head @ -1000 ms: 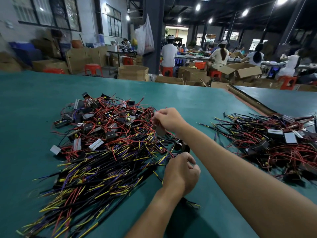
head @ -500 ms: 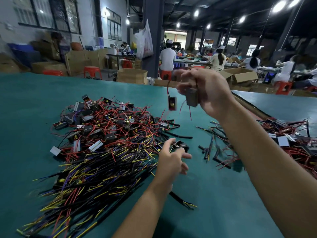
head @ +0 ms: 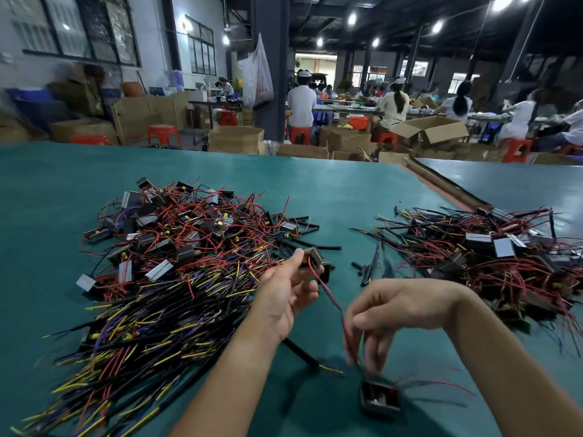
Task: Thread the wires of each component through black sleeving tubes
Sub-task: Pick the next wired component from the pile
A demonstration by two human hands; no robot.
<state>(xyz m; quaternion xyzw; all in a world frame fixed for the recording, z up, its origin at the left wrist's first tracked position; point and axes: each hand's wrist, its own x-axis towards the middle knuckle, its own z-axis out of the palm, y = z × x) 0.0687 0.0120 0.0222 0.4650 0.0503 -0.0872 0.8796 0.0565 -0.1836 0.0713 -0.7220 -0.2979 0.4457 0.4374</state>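
My left hand (head: 288, 294) pinches a small black component (head: 313, 257) just above the green table. Red wires (head: 328, 293) run from it down toward my right hand (head: 391, 313). My right hand pinches those wires with its fingertips, which are blurred. A second black component (head: 380, 400) lies on the table just below my right hand, its thin red wires spreading to the right. A big pile of components with red, yellow and purple wires (head: 176, 257) lies to the left. Loose black sleeving tubes (head: 367, 272) lie between the piles.
A second heap of wired components (head: 492, 257) lies at the right. The green table (head: 347, 197) ends at a seam with a brown roll (head: 441, 184). Beyond it are cardboard boxes (head: 432, 130), red stools and seated workers.
My right hand came down from head height to the table front, with the wires in its fingers. My left hand took hold of a component. One component now lies on the table.
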